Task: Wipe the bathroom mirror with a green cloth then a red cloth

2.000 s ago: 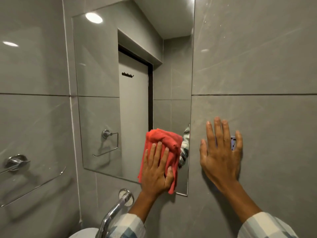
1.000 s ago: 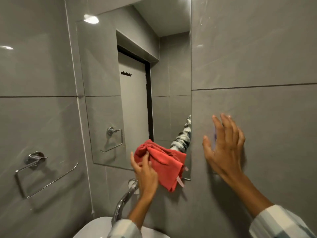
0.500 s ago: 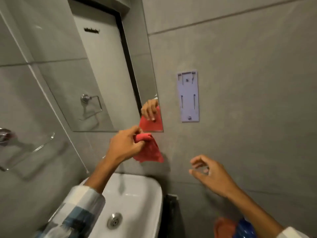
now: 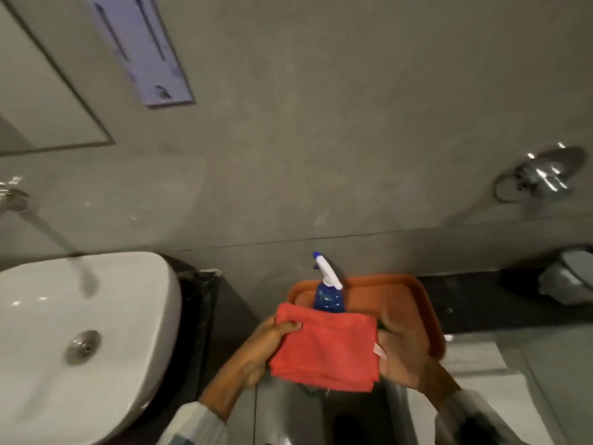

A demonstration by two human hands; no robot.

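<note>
The red cloth (image 4: 325,346) is folded flat and held between both hands low in the middle of the head view. My left hand (image 4: 266,343) grips its left edge with the thumb on top. My right hand (image 4: 404,358) holds its right edge from below. The cloth hovers over the front of an orange tray (image 4: 401,297). A sliver of green shows at the cloth's right edge, too small to identify. Only the mirror's lower right corner (image 4: 41,101) shows at the upper left.
A blue spray bottle (image 4: 327,290) with a white trigger stands on the tray behind the cloth. A white basin (image 4: 122,316) with a chrome tap (image 4: 48,226) sits left. A lilac wall bracket (image 4: 144,49) and a chrome wall fitting (image 4: 539,178) are on the grey tiles.
The view has swung down from the mirror to the tray. My left hand carried the red cloth down and right, and my right hand left the wall and took hold of the cloth's other edge.
</note>
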